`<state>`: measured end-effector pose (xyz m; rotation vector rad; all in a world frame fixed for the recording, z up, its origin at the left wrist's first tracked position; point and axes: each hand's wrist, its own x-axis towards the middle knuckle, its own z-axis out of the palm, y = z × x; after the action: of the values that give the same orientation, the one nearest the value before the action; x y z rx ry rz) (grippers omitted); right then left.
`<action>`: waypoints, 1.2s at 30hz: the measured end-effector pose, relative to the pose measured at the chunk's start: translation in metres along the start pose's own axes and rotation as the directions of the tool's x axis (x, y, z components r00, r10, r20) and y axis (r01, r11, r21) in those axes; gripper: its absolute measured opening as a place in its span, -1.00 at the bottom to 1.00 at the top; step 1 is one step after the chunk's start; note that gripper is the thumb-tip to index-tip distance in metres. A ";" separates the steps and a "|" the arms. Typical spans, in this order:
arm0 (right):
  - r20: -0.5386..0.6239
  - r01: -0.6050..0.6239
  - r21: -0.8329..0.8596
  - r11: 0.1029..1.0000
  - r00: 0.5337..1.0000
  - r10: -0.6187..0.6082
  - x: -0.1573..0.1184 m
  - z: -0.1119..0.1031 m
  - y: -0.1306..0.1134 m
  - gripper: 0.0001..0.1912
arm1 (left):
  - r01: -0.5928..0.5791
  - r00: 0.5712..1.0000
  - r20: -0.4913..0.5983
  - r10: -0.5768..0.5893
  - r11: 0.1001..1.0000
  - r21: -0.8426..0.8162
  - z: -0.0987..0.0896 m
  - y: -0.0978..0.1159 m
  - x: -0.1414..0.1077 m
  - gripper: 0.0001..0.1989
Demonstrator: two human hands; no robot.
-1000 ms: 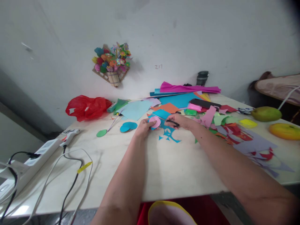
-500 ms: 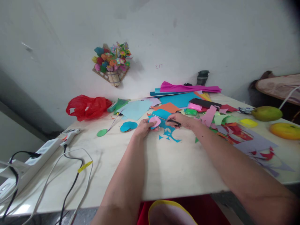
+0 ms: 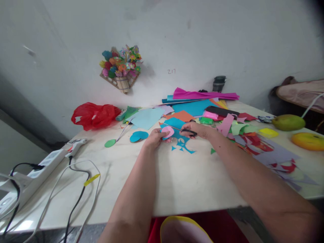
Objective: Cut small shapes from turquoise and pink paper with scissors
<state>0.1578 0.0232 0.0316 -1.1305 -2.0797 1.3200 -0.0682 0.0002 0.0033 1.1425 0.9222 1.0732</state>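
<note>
My left hand pinches a pink paper circle together with a piece of blue paper whose edge shows behind it. In my right hand is a pair of scissors with black handles; the blades point left, just above the pink circle. Under and behind both hands lies a blue paper sheet. Small blue scraps are scattered on the table just below it. Blue cut circles rest to the left of my left hand, near a green paper piece on a thin stem.
To the left lie a power strip with cables and a red plastic bag. Coloured paper scraps, a black phone-like object and mangoes are at the right. Rolled magenta paper lies at the back.
My right hand and the scissors have shifted very slightly to the right. My left hand and the pink circle stay in nearly the same place.
</note>
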 end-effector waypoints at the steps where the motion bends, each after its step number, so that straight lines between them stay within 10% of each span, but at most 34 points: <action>1: 0.001 -0.002 -0.001 1.000 1.000 0.002 0.001 0.000 0.001 -0.62 | 0.000 1.000 0.003 0.000 1.000 -0.004 0.000 0.000 0.000 -0.76; 36: 0.020 0.039 -0.054 0.998 0.999 -0.038 0.000 -0.002 0.000 -0.47 | -0.011 0.999 0.043 0.011 1.000 0.019 -0.001 -0.003 0.002 -0.66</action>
<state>0.1594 0.0239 0.0324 -1.0989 -2.1518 1.2682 -0.0681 0.0025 -0.0001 1.1835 0.8950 1.0467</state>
